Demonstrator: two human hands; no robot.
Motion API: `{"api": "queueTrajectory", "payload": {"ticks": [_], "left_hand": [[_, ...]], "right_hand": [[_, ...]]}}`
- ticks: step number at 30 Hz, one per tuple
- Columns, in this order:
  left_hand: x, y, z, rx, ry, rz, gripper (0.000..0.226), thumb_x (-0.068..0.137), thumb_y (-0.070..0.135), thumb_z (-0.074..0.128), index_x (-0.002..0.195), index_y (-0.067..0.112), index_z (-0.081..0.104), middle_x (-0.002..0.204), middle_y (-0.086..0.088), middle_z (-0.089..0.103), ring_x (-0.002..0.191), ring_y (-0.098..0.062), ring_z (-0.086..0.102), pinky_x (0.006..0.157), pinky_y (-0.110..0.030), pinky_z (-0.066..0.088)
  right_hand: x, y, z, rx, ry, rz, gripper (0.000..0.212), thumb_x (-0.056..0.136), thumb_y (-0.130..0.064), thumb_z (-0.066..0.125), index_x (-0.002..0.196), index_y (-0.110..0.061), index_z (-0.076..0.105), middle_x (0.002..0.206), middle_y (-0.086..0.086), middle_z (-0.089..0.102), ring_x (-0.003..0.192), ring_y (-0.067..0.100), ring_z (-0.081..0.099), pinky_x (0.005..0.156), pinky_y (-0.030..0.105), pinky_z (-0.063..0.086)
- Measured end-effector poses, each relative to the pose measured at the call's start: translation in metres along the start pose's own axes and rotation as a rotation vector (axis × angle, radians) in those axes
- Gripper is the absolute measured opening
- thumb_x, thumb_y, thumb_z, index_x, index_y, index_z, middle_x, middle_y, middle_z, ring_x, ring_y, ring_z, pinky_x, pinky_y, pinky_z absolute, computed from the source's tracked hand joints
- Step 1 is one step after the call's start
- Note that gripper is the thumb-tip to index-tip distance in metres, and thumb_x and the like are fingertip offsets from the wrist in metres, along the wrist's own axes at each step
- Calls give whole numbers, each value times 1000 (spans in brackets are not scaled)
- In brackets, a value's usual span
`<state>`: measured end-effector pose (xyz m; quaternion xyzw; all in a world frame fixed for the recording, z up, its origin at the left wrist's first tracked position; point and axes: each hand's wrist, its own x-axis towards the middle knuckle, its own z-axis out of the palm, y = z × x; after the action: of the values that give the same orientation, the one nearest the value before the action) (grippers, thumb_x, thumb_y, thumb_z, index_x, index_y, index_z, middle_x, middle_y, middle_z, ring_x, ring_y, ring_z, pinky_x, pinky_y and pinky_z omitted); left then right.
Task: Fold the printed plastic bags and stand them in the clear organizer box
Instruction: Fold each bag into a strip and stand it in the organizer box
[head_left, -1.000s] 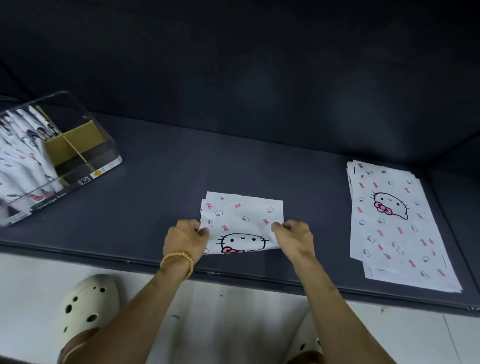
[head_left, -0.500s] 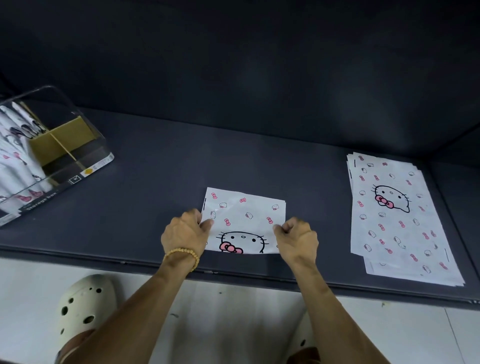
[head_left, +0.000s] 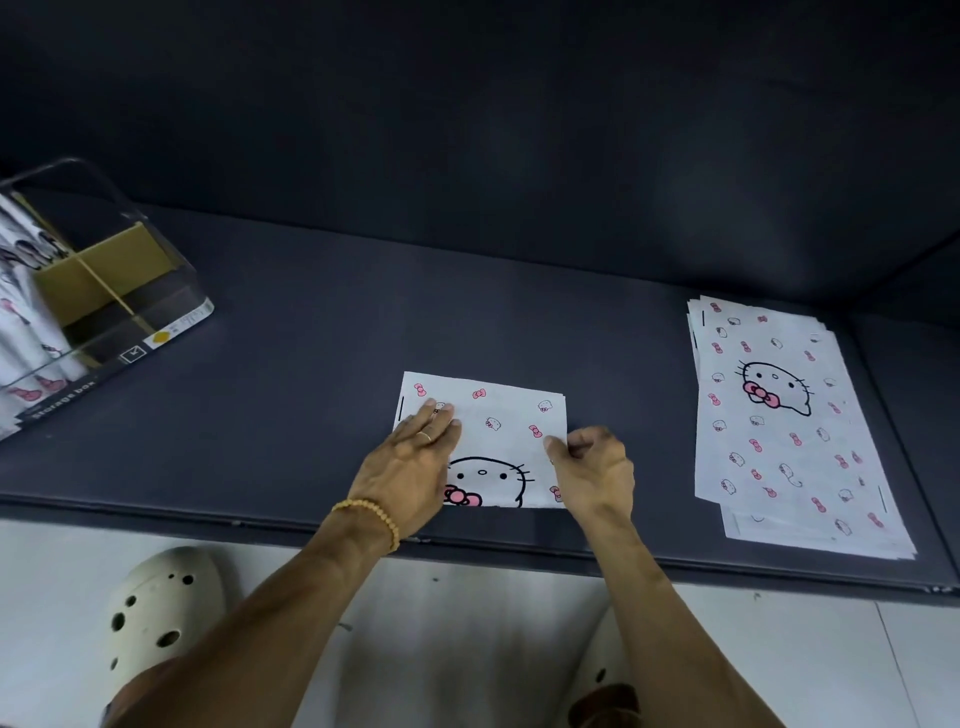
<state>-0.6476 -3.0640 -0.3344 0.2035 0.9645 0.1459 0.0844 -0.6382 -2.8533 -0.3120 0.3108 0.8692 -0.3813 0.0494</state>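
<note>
Dark grey bench (head_left: 311, 364) holds one folded bag (head_left: 498, 410) in the middle. My left hand (head_left: 410, 462) lies flat with straight fingers, probably to keep it from sliding. My right hand (head_left: 592, 467) pinches the right edge, likely for another fold. Flat bags (head_left: 779, 431) wait at right, the clear box (head_left: 104, 291) far left

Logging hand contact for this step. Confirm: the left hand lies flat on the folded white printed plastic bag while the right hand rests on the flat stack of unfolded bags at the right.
Not quite. In the head view the right hand pinches the right edge of the same folded white printed plastic bag, well apart from the flat stack of unfolded bags. The left hand does lie flat on it.
</note>
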Motion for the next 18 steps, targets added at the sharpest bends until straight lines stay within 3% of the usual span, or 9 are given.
{"api": "queueTrajectory", "payload": {"ticks": [2, 5, 7, 9, 11, 13, 14, 16, 18], "left_hand": [[-2, 0, 0, 2, -19, 11, 55, 102, 33, 31, 153, 16, 20, 162, 2, 7, 149, -13, -5, 117, -21, -6], [-1, -3, -1, 47, -105, 27, 67, 100, 49, 30, 155, 15, 9, 162, 2, -4, 148, -13, -12, 114, -21, -12], [-2, -4, -1, 58, -147, 24, 76, 98, 56, 32, 155, 15, 3, 161, 2, -10, 147, -13, -17, 112, -21, -15], [-3, -5, -1, 75, -152, 36, 82, 95, 61, 32, 154, 15, -1, 161, 2, -14, 147, -14, -18, 110, -21, -17], [-3, -5, -1, 95, -142, 42, 83, 95, 63, 31, 154, 16, -3, 161, 1, -15, 147, -15, -18, 111, -23, -17], [-3, -4, 0, 112, -137, 45, 83, 95, 63, 30, 154, 15, -4, 161, 0, -15, 147, -16, -17, 113, -25, -15], [-3, -4, 0, 113, -138, 45, 84, 95, 63, 30, 154, 15, -5, 161, 0, -14, 147, -16, -17, 113, -25, -15], [-4, -5, 1, 110, -135, 51, 84, 94, 64, 28, 154, 14, -5, 160, 1, -16, 146, -14, -19, 113, -25, -15], [-6, -8, 2, 122, -134, 67, 83, 94, 64, 25, 152, 15, -10, 156, 2, -22, 142, -11, -25, 113, -25, -17]], "right_hand": [[-1, 4, -2, 47, -32, 9, 19, 88, -30, 70, 96, -16, 59, 70, -15, 63, 46, -3, 60, 50, 17, 43], [-3, 10, -8, 87, -80, 29, 26, 88, -27, 70, 107, -15, 57, 79, -15, 61, 67, -2, 60, 58, 18, 44], [-6, 11, -13, 80, -92, 52, 31, 87, -26, 71, 111, -15, 57, 82, -13, 61, 79, 7, 63, 67, 23, 47], [-12, 9, -16, -105, -26, 18, 32, 86, -25, 71, 113, -16, 56, 86, -6, 65, 89, 21, 65, 74, 28, 48], [-21, 4, -12, -348, 147, -215, 26, 84, -20, 70, 108, -13, 61, 90, 3, 68, 90, 29, 63, 73, 34, 47], [-29, -6, 2, -440, 243, -538, 19, 79, -13, 73, 96, -8, 68, 91, 10, 67, 87, 34, 62, 70, 40, 49], [-32, -12, 12, -448, 214, -649, 19, 80, -12, 72, 98, -6, 70, 99, 11, 68, 93, 34, 62, 73, 42, 52], [-33, -23, 35, -426, -20, -699, 34, 93, -15, 58, 125, -5, 61, 135, 13, 56, 126, 32, 51, 100, 46, 46], [-29, -26, 54, -434, -213, -675, 48, 103, -22, 39, 149, -10, 36, 161, 7, 24, 150, 23, 17, 122, 42, 18]]}}
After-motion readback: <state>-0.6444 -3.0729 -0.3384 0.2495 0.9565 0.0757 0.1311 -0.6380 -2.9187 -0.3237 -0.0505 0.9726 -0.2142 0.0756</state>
